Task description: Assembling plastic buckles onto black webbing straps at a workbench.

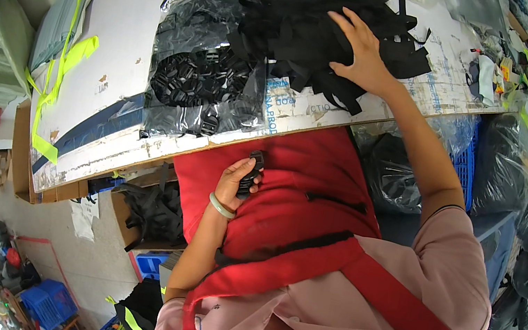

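Left hand (pixel 232 184): fingers clenched round black plastic buckles (pixel 251 175). Right hand (pixel 365 61): fingers released, spread wide, black straps (pixel 295 26) beneath.

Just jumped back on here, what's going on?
A person in a red apron holds some small black plastic pieces in the left hand, in front of the apron. The open right hand is at a pile of black straps on the white table; whether it touches them is unclear. Black buckles lie beside the pile on clear plastic.
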A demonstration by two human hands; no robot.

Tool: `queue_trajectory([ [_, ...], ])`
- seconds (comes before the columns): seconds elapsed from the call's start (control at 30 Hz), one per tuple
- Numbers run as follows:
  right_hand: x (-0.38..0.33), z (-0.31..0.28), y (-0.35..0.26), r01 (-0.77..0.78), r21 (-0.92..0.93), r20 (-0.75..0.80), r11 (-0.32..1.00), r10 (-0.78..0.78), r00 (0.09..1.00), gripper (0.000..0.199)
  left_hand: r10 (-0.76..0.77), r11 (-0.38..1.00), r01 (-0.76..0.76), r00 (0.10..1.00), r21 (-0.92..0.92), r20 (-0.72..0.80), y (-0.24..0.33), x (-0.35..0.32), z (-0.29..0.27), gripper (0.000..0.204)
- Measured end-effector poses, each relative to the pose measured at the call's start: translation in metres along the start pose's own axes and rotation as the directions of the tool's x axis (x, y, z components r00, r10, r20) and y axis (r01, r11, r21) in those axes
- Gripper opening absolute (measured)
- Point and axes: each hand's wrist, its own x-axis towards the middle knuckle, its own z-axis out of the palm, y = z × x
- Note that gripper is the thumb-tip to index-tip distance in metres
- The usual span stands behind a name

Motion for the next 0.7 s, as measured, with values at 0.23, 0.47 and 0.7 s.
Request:
queue_trajectory([
  [0.23,-0.026,0.017,-0.005,-0.05,0.315,-0.35,0.948,0.165,0.922,0.078,0.077,0.997,-0.077,0.997,-0.008,-0.014,-0.003,-0.011,0.006,0.018],
  [0.47,-0.037,0.002,-0.013,-0.043,-0.03,-0.363,0.999,0.029,0.931,0.037,0.153,0.988,-0.154,0.987,-0.004,-0.052,-0.006,-0.027,0.013,0.017],
  [0.7,-0.062,-0.022,-0.034,0.005,-0.051,-0.237,0.999,-0.017,0.971,0.021,0.22,0.975,-0.22,0.974,0.008,-0.048,-0.016,-0.04,0.013,0.016],
])
